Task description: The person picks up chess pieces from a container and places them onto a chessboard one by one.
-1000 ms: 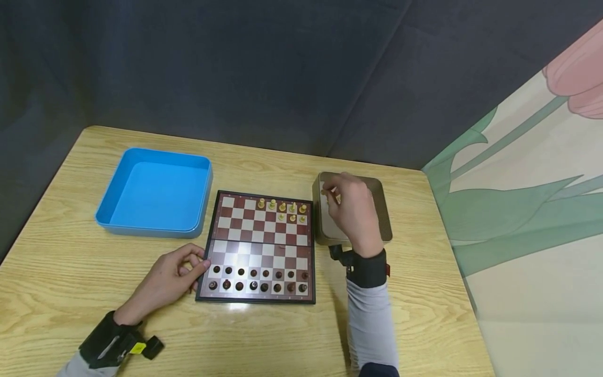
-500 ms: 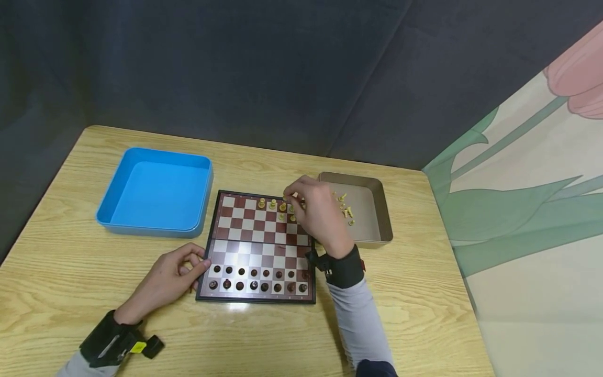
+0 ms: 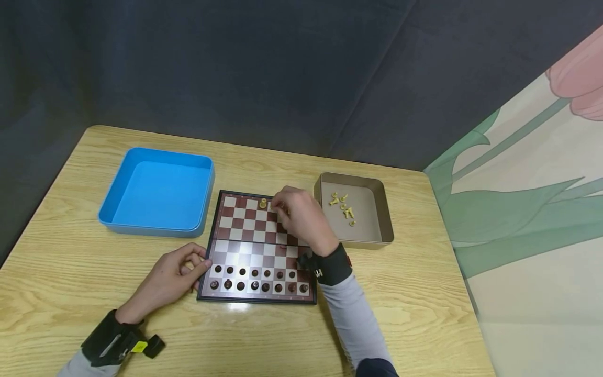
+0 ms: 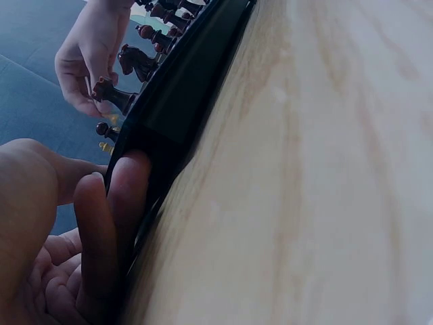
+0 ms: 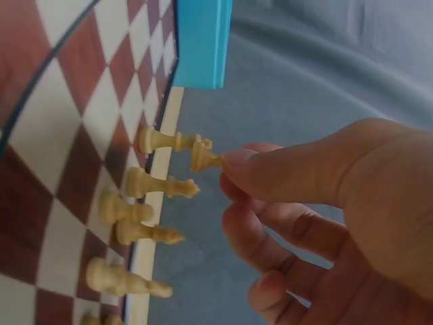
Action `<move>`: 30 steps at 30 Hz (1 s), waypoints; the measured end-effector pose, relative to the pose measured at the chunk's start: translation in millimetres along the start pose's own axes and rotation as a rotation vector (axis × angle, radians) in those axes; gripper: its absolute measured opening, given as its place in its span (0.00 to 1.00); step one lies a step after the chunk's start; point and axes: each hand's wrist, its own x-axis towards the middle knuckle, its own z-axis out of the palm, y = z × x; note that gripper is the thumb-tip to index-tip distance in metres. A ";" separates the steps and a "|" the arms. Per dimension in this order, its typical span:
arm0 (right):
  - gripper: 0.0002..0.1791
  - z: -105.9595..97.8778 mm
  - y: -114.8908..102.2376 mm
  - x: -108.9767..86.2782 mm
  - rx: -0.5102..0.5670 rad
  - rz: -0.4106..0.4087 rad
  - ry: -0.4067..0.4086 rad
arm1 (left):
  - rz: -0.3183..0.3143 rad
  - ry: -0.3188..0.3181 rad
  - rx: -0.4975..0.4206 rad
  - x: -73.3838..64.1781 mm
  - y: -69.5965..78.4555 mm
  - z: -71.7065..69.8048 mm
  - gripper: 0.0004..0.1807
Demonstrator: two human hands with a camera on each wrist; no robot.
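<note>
Right hand (image 3: 301, 215) has shifted left along the back edge of the chessboard since half a second ago, uncovering the inside of the brown box (image 3: 369, 222). Left hand (image 3: 170, 275) unchanged at the board's left edge.

Layout, largest first. Dark cloth (image 3: 259, 78) hangs behind the wooden tabletop (image 3: 264, 340); at right, a wall (image 3: 527, 225) with painted flowers. On the tabletop, left to right: blue tray (image 3: 157, 191), chessboard (image 3: 264, 254) lying flat, brown box just beside it.

Left hand: thumb at the board's rim, fingers against its black side (seen close in the left wrist view), gripping the edge. Right hand: thumb and forefinger pinch one pale piece (image 5: 201, 157) by its narrow end, remaining fingers loosely bent. Held piece is over the back row; cannot tell whether its base touches the board.

Smallest items: dark pieces (image 3: 255, 285) upright in two rows along the near side; standing pale pieces (image 5: 159, 184) at the far side; loose pale pieces (image 3: 347, 213) lying in the brown box.
</note>
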 end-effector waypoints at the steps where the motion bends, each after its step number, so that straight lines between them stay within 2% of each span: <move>1: 0.06 1.3 0.4 0.4 -0.003 0.002 -0.006 | 0.000 0.000 0.000 0.0 0.1 0.1 0.19; 9: 0.06 9.9 4.1 2.0 -0.037 0.003 -0.033 | -0.002 0.000 0.005 -0.1 0.9 0.0 0.19; 17: 0.05 16.3 6.4 1.9 -0.022 0.016 -0.051 | -0.001 -0.003 -0.001 0.0 -0.2 0.4 0.19; 30: 0.04 18.1 6.4 2.6 -0.043 0.040 -0.065 | 0.002 -0.004 -0.007 0.2 -1.4 0.6 0.19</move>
